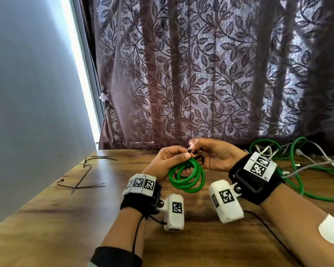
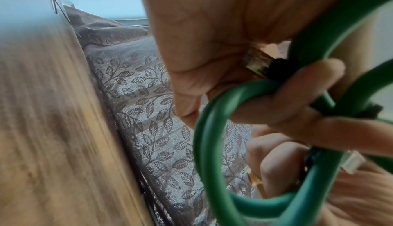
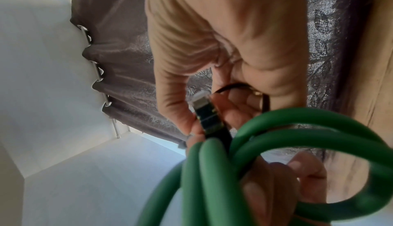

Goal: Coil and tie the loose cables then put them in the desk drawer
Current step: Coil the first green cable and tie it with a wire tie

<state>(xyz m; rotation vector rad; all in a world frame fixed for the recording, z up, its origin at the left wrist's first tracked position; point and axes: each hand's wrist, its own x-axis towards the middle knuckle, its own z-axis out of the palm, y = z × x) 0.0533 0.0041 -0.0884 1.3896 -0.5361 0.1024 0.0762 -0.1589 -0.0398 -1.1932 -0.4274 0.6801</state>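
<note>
A green cable coil [image 1: 187, 177] hangs just above the wooden desk [image 1: 66, 218], held between both hands. My left hand [image 1: 181, 157] grips the bundled loops [image 2: 212, 128] with curled fingers and the thumb on top. In the right wrist view my right hand [image 3: 204, 120] pinches the cable's metal plug [image 3: 202, 110] between thumb and fingers. A thin black tie [image 3: 234, 85] loops by those fingers. The head view shows the right hand [image 1: 196, 149] at the top of the coil. A second clear plug [image 2: 351, 160] shows beside the loops.
Several black zip ties [image 1: 85, 170] lie on the desk at the left. A tangle of loose green and white cables [image 1: 297, 160] spreads over the desk's back right. A patterned curtain [image 1: 201, 74] hangs behind the desk, a wall [image 1: 27, 93] at the left.
</note>
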